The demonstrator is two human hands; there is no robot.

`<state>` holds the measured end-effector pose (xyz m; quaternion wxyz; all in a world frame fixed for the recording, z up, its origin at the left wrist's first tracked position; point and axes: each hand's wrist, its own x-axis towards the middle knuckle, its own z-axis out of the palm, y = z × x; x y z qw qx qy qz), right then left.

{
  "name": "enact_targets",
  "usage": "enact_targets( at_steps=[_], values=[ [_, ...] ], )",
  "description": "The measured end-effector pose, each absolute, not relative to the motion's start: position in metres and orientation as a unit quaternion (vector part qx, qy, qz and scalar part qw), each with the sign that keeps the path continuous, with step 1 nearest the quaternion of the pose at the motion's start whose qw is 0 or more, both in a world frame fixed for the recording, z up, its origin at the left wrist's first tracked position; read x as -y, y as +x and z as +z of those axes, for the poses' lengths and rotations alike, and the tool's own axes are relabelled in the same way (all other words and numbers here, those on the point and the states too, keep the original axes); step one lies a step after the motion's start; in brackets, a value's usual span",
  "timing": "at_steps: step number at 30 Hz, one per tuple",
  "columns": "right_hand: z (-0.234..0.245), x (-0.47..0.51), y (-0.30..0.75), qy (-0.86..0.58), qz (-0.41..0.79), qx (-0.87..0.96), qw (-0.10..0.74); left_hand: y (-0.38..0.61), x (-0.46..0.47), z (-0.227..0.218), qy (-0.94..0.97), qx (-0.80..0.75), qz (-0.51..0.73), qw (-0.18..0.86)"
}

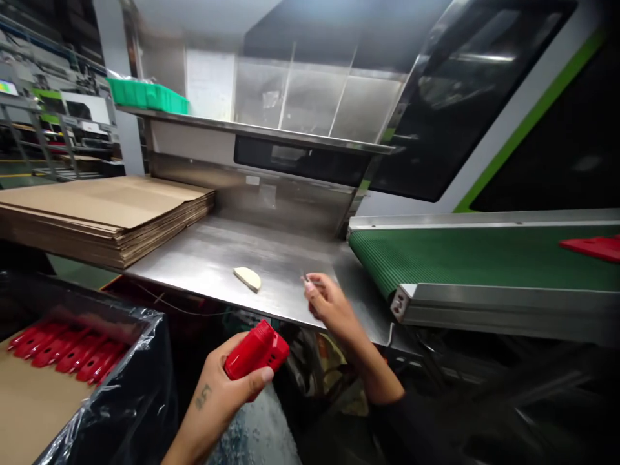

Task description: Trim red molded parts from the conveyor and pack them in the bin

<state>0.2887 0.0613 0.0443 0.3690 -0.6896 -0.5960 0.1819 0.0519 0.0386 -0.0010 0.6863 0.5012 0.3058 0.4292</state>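
My left hand (227, 387) is closed around a red plastic part (256, 350), held low in front of the steel table (213, 258). My right hand (325, 302) rests at the table's front edge with its fingers pinched on a small thin thing that I cannot make out. A pale, wedge-shaped piece (247, 278) lies on the table just left of that hand.
A stack of flat cardboard sheets (106, 216) covers the table's left end. A plastic-lined box (72, 368) at lower left holds a row of red parts on cardboard. A green conveyor belt (475, 258) at right carries another red part (593, 247). A green bin (145, 95) sits on the upper shelf.
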Motion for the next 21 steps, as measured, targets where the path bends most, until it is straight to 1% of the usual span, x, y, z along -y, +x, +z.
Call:
enact_targets(
  at_steps=[3, 5, 7, 11, 12, 14, 16, 17, 19, 20, 21],
  values=[
    [0.055, -0.021, 0.251, -0.570, 0.311, 0.674, 0.354, 0.038, -0.041, 0.009, 0.614, -0.291, 0.351, 0.644],
    [0.057, -0.002, 0.237, -0.520, 0.357, 0.689, 0.356, 0.033, -0.045, 0.012, 0.656, -0.279, 0.313, 0.628],
    [0.051, 0.010, 0.229, -0.517, 0.356, 0.673, 0.392, 0.033, -0.048, 0.010, 0.634, -0.288, 0.332, 0.636],
    [0.025, 0.022, 0.212, -0.549, 0.281, 0.604, 0.506, 0.044, -0.040, 0.001, 0.508, -0.329, 0.476, 0.638],
    [0.018, 0.024, 0.205, -0.552, 0.265, 0.587, 0.530, 0.047, -0.035, -0.001, 0.470, -0.318, 0.498, 0.655],
    [0.007, 0.027, 0.191, -0.549, 0.253, 0.564, 0.562, 0.052, -0.024, -0.002, 0.375, -0.276, 0.510, 0.723],
    [0.003, 0.031, 0.181, -0.530, 0.278, 0.578, 0.555, 0.056, -0.017, -0.003, 0.277, -0.245, 0.507, 0.779],
    [0.003, 0.035, 0.180, -0.516, 0.301, 0.600, 0.532, 0.057, -0.016, -0.003, 0.247, -0.245, 0.508, 0.788],
    [0.010, 0.045, 0.187, -0.478, 0.351, 0.658, 0.463, 0.057, -0.017, -0.004, 0.236, -0.261, 0.519, 0.779],
    [0.015, 0.051, 0.194, -0.468, 0.354, 0.683, 0.435, 0.057, -0.020, -0.004, 0.243, -0.268, 0.524, 0.771],
    [0.021, 0.057, 0.203, -0.474, 0.331, 0.700, 0.418, 0.056, -0.022, -0.004, 0.253, -0.271, 0.526, 0.765]
  ],
)
